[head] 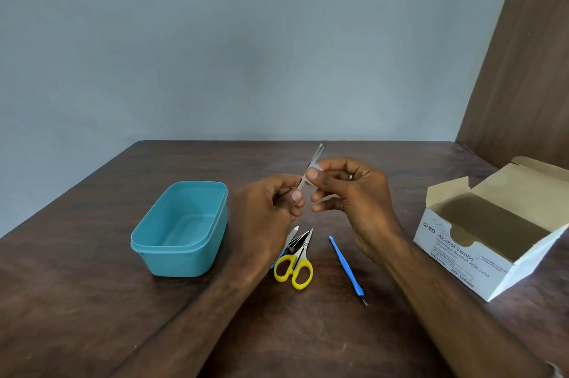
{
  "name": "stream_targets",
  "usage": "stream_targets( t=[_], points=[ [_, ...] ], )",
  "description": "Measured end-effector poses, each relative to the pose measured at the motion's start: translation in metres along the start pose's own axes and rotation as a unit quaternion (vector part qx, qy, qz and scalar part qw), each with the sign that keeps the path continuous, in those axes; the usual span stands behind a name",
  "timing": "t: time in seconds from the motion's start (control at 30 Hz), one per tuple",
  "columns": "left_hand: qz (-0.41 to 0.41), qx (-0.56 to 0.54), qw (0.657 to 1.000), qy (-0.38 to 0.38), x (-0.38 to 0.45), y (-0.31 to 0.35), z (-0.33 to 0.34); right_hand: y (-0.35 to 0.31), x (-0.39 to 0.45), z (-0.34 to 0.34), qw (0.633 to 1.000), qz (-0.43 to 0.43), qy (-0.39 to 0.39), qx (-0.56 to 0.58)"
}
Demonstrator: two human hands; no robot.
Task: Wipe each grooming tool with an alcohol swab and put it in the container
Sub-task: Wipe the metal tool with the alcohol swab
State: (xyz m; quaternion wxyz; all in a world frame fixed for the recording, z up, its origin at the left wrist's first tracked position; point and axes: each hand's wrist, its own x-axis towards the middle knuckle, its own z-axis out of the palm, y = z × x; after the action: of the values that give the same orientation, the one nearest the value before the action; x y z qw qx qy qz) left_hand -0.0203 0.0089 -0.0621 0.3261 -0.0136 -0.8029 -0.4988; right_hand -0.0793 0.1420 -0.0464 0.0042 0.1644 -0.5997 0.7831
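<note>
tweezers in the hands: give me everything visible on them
The tweezers are slim, silvery and metallic-looking, with a ridged stretch near the upper end and a slanted tip. They are held in the air above the table, tilted, tip pointing up and away from the camera. The left hand pinches the lower end; the right hand pinches the middle through a small white swab. Fingers hide the lower end.

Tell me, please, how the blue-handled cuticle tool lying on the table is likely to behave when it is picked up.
The blue-handled cuticle tool looks thin and straight, so it is probably stiff and light. Its slender handle lies flat on the table, so pinching it may be fiddly, and it might roll if nudged. The small metal tip at its near end looks pointed, so gripping mid-handle seems safer.
</note>
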Motion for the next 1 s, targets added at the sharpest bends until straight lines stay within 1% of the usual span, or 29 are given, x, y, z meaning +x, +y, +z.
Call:
stream_targets(
  t=[0.2, 0.37, 0.53, 0.67, 0.83, 1.0],
  points=[
    [-0.002, 0.014, 1.000, -0.011, -0.001, -0.004, 0.003, -0.002, 0.005, -0.007, 1.000, -0.009, 0.028, 0.004],
    [-0.008, 0.020, 1.000, -0.009, -0.001, -0.003, 0.003, -0.003, 0.006, -0.010, 1.000, -0.007, 0.026, 0.004],
    [-0.033, 0.013, 0.999, 0.030, 0.000, 0.003, 0.001, -0.002, 0.006, -0.012, 1.000, -0.009, -0.004, -0.012],
    [-0.067, -0.020, 0.996, 0.053, 0.002, 0.002, 0.001, 0.000, 0.006, -0.010, 0.999, 0.010, -0.027, -0.045],
    [-0.046, -0.019, 0.998, 0.031, 0.000, 0.004, 0.001, 0.003, 0.002, -0.007, 0.995, 0.014, -0.064, -0.081],
    [-0.038, -0.023, 0.999, 0.016, 0.000, 0.005, 0.002, 0.003, 0.001, -0.006, 0.993, 0.014, -0.061, -0.097]
  ],
)
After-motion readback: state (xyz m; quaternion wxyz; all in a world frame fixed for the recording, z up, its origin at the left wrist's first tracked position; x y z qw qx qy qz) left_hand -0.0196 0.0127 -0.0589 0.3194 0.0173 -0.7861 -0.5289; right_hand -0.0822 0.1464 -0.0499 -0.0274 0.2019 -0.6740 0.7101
